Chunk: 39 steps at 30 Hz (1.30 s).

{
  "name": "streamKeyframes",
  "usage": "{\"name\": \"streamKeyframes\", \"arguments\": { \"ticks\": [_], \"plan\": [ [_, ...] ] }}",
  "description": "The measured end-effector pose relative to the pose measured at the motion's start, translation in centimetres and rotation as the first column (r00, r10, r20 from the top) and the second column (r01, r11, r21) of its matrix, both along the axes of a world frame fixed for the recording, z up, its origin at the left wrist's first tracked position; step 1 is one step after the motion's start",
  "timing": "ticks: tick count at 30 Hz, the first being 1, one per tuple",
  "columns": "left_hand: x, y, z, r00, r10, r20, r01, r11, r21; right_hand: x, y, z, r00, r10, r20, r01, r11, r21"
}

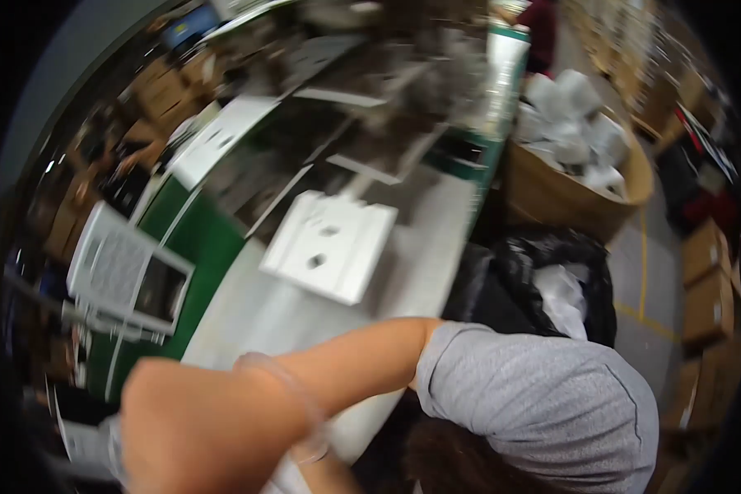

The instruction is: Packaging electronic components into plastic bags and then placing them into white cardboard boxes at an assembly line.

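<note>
The white panel (329, 255) lies on the tabletop (243, 311), ahead and rightward of the blurred right hand (185, 428), apart from it (whether either hand grips anything, I cannot tell).

I have a panel (337, 249) lying on the bench (255, 305) before my camera, a casing (111, 262) off to its left, an open bag (598, 290) with wrapping (561, 298) in it just right of the bench, a carton (552, 191) holding bundles (572, 99) beyond that bag, and stacked boxes (710, 298) at the far right.
</note>
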<state>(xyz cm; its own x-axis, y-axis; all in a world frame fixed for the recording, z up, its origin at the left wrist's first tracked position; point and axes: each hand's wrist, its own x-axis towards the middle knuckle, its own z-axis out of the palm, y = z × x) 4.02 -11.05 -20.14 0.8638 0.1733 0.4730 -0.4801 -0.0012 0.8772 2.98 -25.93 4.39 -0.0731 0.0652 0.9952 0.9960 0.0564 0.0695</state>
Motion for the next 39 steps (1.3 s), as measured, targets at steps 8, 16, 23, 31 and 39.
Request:
{"name": "streamKeyframes", "arguments": {
  "ticks": [8,16,23,31,39],
  "plan": [
    [7.1,0.9,6.8,0.982,-0.185,0.029,0.152,0.878,0.454,0.7,-25.5,-13.1,0.626,-0.528,-0.574,0.486,0.84,-0.242],
    [10.4,7.3,9.1,0.983,0.181,0.008,-0.129,0.666,0.735,-2.9,-48.6,-31.1,-0.46,-0.461,-0.759,0.823,0.1,-0.559],
    [4.8,17.9,6.9,0.865,0.414,0.284,-0.488,0.562,0.668,-14.0,-65.9,-43.8,-0.803,0.121,-0.584,0.594,0.084,-0.8],
    [0.7,33.0,7.5,0.693,0.667,0.275,-0.709,0.559,0.43,-13.1,-62.7,-47.0,-0.724,0.398,-0.564,0.688,0.353,-0.634],
    [-0.1,23.8,9.9,0.471,0.855,0.217,-0.861,0.391,0.325,-16.7,-64.0,-53.0,-0.325,0.605,-0.726,0.944,0.258,-0.208]
  ]
}}
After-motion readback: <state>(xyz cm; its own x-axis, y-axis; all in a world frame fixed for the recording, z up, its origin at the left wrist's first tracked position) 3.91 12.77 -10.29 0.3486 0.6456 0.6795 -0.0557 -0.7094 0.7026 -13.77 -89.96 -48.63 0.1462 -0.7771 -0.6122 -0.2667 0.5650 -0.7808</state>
